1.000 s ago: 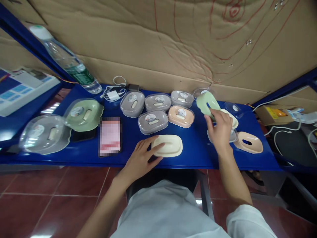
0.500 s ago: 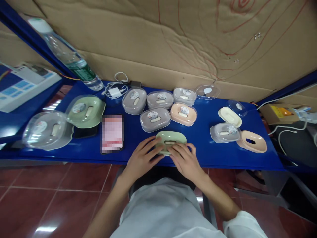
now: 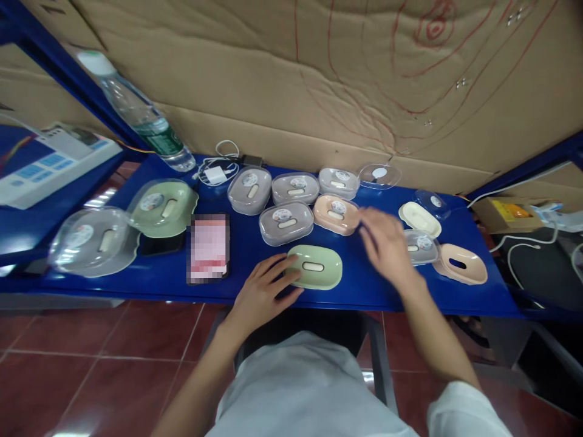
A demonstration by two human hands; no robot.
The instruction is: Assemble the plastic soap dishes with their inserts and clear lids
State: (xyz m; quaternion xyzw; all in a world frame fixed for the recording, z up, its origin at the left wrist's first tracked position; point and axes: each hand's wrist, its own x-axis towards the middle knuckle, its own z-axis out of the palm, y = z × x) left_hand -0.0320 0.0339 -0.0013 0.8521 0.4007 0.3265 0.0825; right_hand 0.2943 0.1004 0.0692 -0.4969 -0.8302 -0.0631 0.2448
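A green oval soap dish [image 3: 324, 276] with a pale insert in its slot lies near the table's front edge, with no clear lid on it. At its left end rests my left hand [image 3: 266, 284], fingers spread and touching the rim. My right hand [image 3: 387, 247] is above the table to the right, slightly blurred, with fingers stretched toward the back. Its fingertips are close to a peach soap dish [image 3: 336, 217] with a clear lid; whether they touch it I cannot tell. Under the right hand, a lidded grey soap dish [image 3: 422, 247] is partly hidden.
Several lidded grey dishes [image 3: 286, 223] stand behind. A clear lid [image 3: 380, 175] lies at the back. On the right are a cream tray [image 3: 419, 220] and a peach base [image 3: 462, 265]. A phone [image 3: 209, 249], a lidded green dish [image 3: 166, 209] and a water bottle [image 3: 157, 133] are on the left.
My right hand has left the green soap dish and moved right and away from me, over the table. My left hand stays at the dish's left end.
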